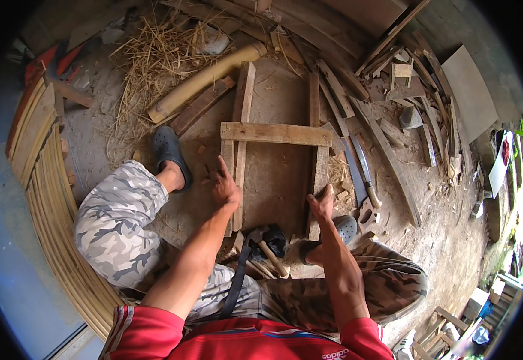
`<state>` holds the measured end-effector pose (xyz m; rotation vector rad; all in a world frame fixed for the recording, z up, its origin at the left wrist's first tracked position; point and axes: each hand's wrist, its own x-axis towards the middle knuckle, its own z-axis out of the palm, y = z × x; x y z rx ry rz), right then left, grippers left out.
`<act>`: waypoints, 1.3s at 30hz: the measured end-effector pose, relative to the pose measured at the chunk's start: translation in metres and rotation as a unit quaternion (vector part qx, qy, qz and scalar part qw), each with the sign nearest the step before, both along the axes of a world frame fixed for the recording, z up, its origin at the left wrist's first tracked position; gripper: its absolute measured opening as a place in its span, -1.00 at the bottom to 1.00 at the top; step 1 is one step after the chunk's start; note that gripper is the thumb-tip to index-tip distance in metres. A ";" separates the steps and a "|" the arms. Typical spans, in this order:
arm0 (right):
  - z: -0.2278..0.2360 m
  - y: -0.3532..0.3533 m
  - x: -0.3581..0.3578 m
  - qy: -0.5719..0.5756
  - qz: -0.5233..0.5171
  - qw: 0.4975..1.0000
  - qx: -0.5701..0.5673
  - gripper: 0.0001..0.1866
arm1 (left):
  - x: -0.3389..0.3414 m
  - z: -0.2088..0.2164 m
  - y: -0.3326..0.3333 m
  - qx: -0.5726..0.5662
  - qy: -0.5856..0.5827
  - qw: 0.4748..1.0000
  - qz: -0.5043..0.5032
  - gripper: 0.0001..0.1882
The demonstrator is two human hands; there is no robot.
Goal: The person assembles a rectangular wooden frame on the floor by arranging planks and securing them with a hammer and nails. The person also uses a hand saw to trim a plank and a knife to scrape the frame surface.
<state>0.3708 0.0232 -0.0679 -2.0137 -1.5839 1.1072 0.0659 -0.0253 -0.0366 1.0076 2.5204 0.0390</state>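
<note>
A wooden frame lies on the dirt floor, with a crossbar laid over two long side pieces. My left hand is beside the left wooden piece, its index finger stretched out and no object visible in it. My right hand closes round the right wooden piece below the crossbar. A handsaw and a long knife with a wooden handle lie right of the frame. Between my legs rests a hammer with a wooden handle, beside a black bag.
A bamboo pole and dry straw lie at the far left. Bent wooden strips line the left side. Scrap boards and a grey stone are on the right. My left foot wears a dark clog.
</note>
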 end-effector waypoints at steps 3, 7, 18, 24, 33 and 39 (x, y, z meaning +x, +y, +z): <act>0.017 -0.002 -0.013 0.000 0.003 1.000 -0.013 -0.21 | -0.006 0.002 -0.003 0.013 0.052 0.999 -0.011 0.13; -0.016 -0.018 0.004 -0.065 -0.008 0.994 0.083 -0.08 | 0.002 0.016 -0.007 0.065 0.014 0.997 -0.037 0.10; -0.017 -0.024 0.014 -0.009 -0.017 0.999 0.026 -0.06 | -0.018 -0.037 -0.035 0.201 -0.096 0.975 0.029 -0.15; -0.011 -0.016 0.009 -0.014 -0.022 1.000 -0.009 -0.06 | -0.030 -0.046 -0.035 0.062 -0.288 0.949 0.113 -0.14; -0.031 0.004 0.028 -0.056 -0.031 0.995 0.079 -0.28 | -0.018 -0.036 -0.021 0.042 -0.287 0.953 0.091 -0.19; -0.002 0.002 0.011 -0.023 -0.008 1.000 0.011 -0.14 | -0.030 -0.048 -0.025 0.057 -0.262 0.960 0.085 -0.13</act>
